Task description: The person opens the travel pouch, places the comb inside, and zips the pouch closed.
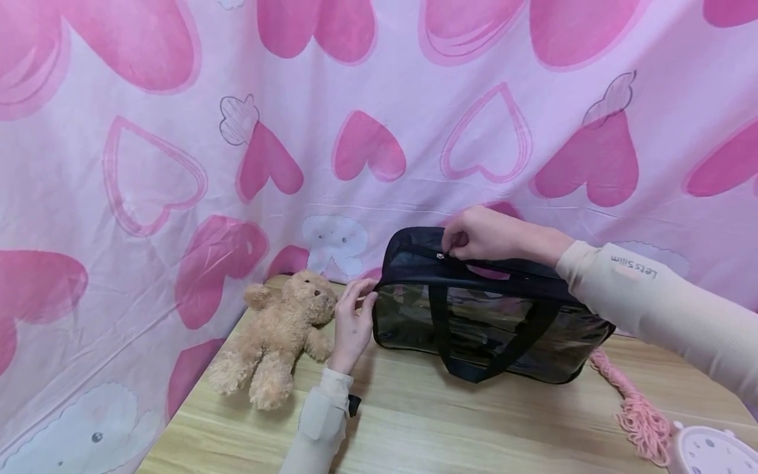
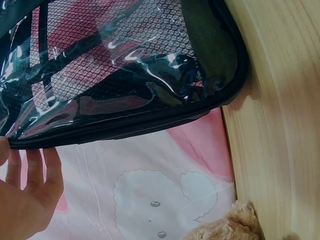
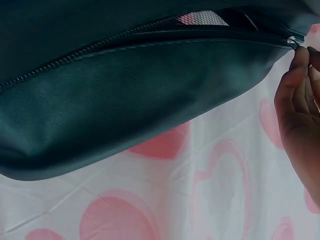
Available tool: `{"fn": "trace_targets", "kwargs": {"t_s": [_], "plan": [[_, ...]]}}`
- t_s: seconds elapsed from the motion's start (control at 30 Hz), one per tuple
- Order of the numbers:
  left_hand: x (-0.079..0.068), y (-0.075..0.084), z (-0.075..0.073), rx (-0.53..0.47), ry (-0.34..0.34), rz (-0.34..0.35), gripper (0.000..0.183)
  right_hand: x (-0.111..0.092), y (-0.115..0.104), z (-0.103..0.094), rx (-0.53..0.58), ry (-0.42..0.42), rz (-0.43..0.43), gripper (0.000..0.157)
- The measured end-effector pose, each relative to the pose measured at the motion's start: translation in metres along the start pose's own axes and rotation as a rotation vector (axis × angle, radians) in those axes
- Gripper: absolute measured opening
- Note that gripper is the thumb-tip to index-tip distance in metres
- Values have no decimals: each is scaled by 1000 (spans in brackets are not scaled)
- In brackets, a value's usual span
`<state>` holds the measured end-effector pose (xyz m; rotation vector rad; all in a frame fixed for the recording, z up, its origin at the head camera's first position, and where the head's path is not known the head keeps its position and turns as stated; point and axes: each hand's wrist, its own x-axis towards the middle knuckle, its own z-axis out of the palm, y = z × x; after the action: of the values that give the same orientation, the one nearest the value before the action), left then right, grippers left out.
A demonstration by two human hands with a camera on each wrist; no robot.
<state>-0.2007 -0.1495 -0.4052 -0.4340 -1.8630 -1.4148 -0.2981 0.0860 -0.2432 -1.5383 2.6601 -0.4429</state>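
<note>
A black handbag [image 1: 408,319] with clear panels and a strap handle [image 1: 439,322] stands upright on the table. At its left upper corner my left hand [image 1: 353,329] holds the edge, thumb in front and fingers behind, as the left wrist view also shows. Above the bag's top, my right hand [image 1: 488,234] pinches the zipper pull [image 3: 294,42] between thumb and finger. The zipper teeth [image 3: 100,46] are parted along a stretch of the top, and mesh [image 3: 205,18] shows through the gap. A fluffy brown teddy bear [image 1: 278,336] lies left of my left hand.
A hank of pink yarn [image 1: 639,415] lies to the right of the bag. Beside it, a round white object [image 1: 713,451] is cut off by the frame. A pink heart-print cloth [image 1: 367,85] hangs behind the wooden table [image 1: 426,428].
</note>
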Motion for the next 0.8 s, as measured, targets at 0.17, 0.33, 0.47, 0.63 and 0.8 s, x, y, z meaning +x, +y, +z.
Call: {"fn": "trace_targets", "kwargs": {"t_s": [0.17,0.33,0.47,0.63,0.8], "plan": [[-1,-2,-1,3,7,17,18,-5,4,2,76,66,39,9],[0,-3,-3,1,4,36,17,-12,7,-2,121,125,56,12],[1,-3,-7,15,10,34,17,-17,10,-6,128,136,77,15],[0,-3,-9,28,8,28,17,-31,18,-6,173,142,115,16],[0,-5,-8,21,4,36,17,-50,24,-6,192,175,176,14]]}}
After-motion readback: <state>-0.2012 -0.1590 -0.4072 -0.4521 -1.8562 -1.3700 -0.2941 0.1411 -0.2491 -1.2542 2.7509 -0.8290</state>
